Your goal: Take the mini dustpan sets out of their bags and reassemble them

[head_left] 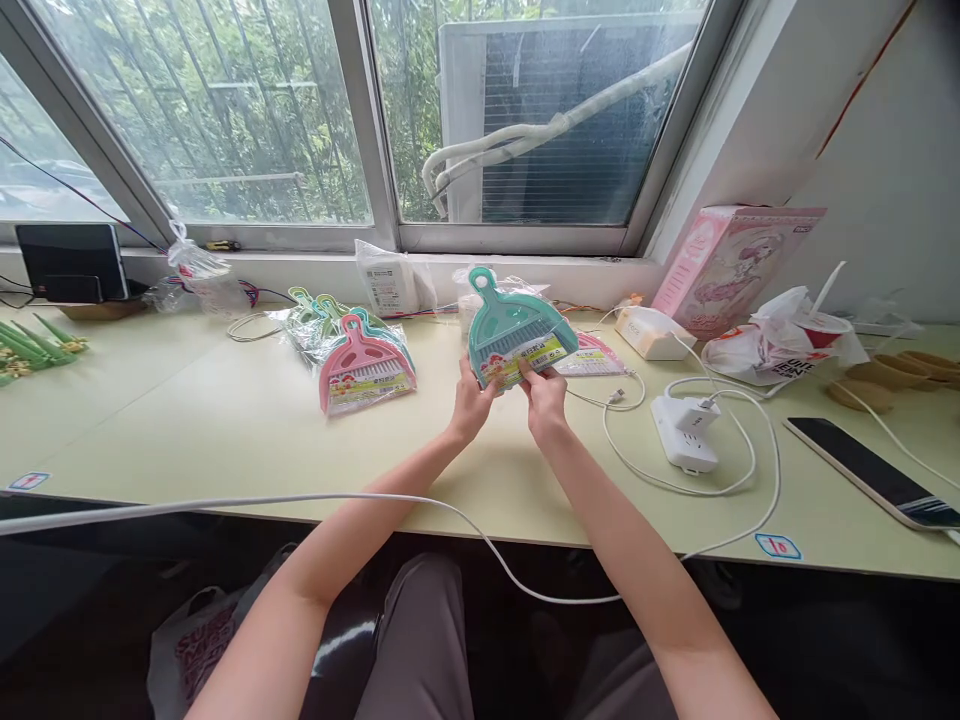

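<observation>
A teal dustpan and brush set (517, 325) in clear wrap is held up above the table, its ringed handle pointing upward. My left hand (474, 402) grips its lower left edge, and my right hand (545, 398) grips the lower right edge. Both thumbs lie on the front, by the yellow label. To the left, a pink dustpan set (367, 370) rests on top of teal and green wrapped sets (304, 325). Another pink set (592, 355) lies behind the held one, partly hidden by it.
On the pale table (187, 430) stand a white power strip (682, 435) with looping cables, a phone (870, 470), a tissue pack (652, 333), a pink box (735, 270) and a plastic bag (772, 340). A white cable crosses above my forearms. Windows rise behind.
</observation>
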Motion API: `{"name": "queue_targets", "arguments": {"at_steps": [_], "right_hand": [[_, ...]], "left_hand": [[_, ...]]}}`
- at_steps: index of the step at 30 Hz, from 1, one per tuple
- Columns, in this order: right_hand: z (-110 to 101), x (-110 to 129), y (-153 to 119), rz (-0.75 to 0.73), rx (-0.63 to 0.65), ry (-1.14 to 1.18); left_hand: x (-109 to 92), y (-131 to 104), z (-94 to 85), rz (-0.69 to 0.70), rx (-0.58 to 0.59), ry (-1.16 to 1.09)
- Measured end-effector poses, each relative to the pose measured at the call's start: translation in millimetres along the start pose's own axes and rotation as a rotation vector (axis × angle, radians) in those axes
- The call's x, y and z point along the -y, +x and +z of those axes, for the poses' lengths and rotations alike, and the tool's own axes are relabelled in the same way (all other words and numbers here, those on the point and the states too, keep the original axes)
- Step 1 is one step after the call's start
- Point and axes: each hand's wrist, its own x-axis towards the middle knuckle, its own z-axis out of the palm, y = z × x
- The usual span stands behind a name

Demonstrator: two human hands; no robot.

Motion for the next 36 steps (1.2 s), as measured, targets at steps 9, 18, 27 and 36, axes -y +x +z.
{"name": "queue_targets", "arguments": {"at_steps": [9,18,27,36], "right_hand": [[-4,4,16,-0.077,0.009,0.077],[-19,17,35,-0.084,0.1,0.093],[-16,4,32,-0.049,0.05,0.117],[-12,18,21,0.105,0.43,0.013]], "left_hand": [[4,3,-1.0,0.052,0.044,0.042],[8,6,-1.1,-0.002,0.121,0.177],[23,11,-2.8,-0.022,0.212,0.019],[2,22,-25.7,-0.046,0.18,0.017]]}}
